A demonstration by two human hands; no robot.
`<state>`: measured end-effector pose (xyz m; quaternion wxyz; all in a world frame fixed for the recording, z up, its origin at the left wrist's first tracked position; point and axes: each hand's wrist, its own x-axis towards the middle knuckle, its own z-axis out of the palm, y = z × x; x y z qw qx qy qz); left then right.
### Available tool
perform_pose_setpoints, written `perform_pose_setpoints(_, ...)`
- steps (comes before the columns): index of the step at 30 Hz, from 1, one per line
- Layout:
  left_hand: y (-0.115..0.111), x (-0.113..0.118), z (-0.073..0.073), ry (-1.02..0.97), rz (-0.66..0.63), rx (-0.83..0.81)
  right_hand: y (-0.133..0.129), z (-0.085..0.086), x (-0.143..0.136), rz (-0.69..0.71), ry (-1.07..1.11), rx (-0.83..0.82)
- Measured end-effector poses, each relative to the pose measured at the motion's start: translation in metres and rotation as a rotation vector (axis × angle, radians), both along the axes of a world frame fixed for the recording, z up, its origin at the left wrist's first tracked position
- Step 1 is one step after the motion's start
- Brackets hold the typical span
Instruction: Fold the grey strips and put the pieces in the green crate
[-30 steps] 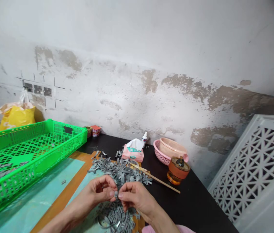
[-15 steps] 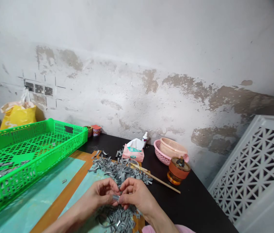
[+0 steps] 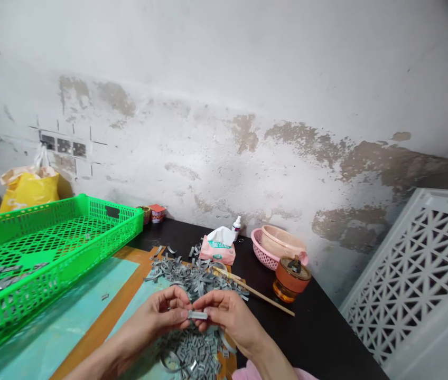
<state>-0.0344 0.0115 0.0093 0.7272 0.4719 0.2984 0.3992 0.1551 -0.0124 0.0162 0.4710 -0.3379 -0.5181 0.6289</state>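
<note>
Strip [image 3: 197, 315] looks pale grey, short and narrow

So the outfit here is basically one bit of pink cloth [image 3: 248, 372] at the bottom edge of the frame, right of center. It's a light, kinda pastel pink, looks plain, and has soft rounded folds. It shows on both sides of the right forearm [image 3: 273, 361]; can't tell if it's a rolled sleeve or another part of the top, since the frame cuts it off. The left hand [image 3: 170, 312] and right hand [image 3: 226, 315] are both bare, with slim fingers and narrow wrists. The left forearm [image 3: 107, 351] is bare too, right down to the bottom edge. Nails are too small to make out.
</note>
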Motion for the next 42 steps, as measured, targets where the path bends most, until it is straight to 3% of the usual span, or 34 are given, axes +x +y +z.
perform_pose_setpoints(5,0.0,0.0,-0.002,-0.001,-0.008,-0.01,0.004,-0.008,0.002,-0.001,0.01,0.027)
perform_pose_setpoints(12,-0.005,-0.001,-0.001,0.008,-0.081,0.06,-0.001,-0.005,0.004,0.13,-0.016,-0.047)
perform_pose_setpoints(26,-0.007,0.009,-0.002,-0.086,-0.086,0.025,0.0,-0.001,-0.001,-0.019,-0.098,-0.158)
perform_pose_setpoints(34,-0.004,0.008,-0.007,-0.04,-0.066,0.047,0.001,-0.001,-0.001,-0.041,-0.179,-0.105)
perform_pose_setpoints(42,-0.006,0.008,-0.002,-0.046,-0.023,-0.058,0.003,-0.006,-0.007,-0.054,-0.172,0.074)
